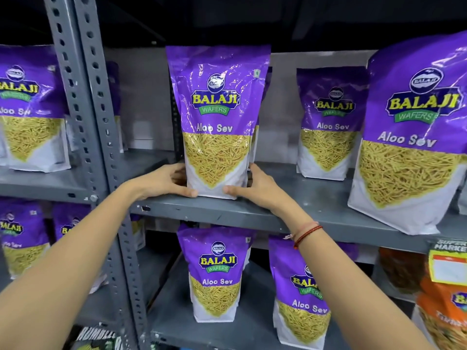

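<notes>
Head camera shows us at a grey metal shelf point(252, 213) stocked with purple Balaji snack packs, with both hands on the bottom corners of one Aloo Sev pouch point(217, 117). Our left hand point(166, 181) wraps the pouch's lower left edge and our right hand point(255, 190) wraps its lower right edge. Each thumb lies across the white front near the base, and the fingers curl out of sight behind the sides, so the grip is closed on the pack from both flanks. The pouch stands upright with its label facing us and its base touching the shelf near the front lip, just ahead of more packs of the same kind. We judge the placing nearly done: the pack is seated and squared, and what is left is to let go and draw the hands back. A neighbouring pouch point(328, 122) stands well apart to the right.
</notes>
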Demonstrator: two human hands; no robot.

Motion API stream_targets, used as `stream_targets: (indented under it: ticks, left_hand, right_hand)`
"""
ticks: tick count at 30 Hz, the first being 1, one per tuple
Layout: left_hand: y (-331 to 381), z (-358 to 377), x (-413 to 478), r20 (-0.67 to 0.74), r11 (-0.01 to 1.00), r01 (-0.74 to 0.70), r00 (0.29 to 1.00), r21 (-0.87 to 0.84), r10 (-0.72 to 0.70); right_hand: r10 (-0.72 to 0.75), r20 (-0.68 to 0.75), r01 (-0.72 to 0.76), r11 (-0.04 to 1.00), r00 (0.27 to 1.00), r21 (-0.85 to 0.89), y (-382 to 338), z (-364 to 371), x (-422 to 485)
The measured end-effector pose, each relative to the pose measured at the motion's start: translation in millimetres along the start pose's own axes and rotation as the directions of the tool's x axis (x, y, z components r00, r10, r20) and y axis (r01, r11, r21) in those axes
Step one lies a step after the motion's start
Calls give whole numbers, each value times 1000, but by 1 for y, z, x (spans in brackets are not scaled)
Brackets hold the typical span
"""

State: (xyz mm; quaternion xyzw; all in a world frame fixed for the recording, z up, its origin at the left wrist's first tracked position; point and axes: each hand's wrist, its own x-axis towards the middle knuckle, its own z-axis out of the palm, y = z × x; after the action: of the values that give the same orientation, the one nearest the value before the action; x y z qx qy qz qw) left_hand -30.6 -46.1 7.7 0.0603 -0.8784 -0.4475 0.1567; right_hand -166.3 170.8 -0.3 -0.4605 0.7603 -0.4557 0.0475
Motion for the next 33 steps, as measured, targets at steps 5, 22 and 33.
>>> stream_targets:
  ticks: [5,22,33]
  left_hand:
    - [-3,-6,-5,57,998,37,998,56,-41]
    - [-9,-7,-8,32,998,56,998,28,-57]
    - [-1,-5,-11,-12,988,104,995,113,-104]
  right_hand:
    - [20,19,-20,1000,1000,-9,-3,1,4]
    - [50,30,-49,998,998,-48,-6,6,3]
    - [103,12,-103,985,995,135,1,8,10]
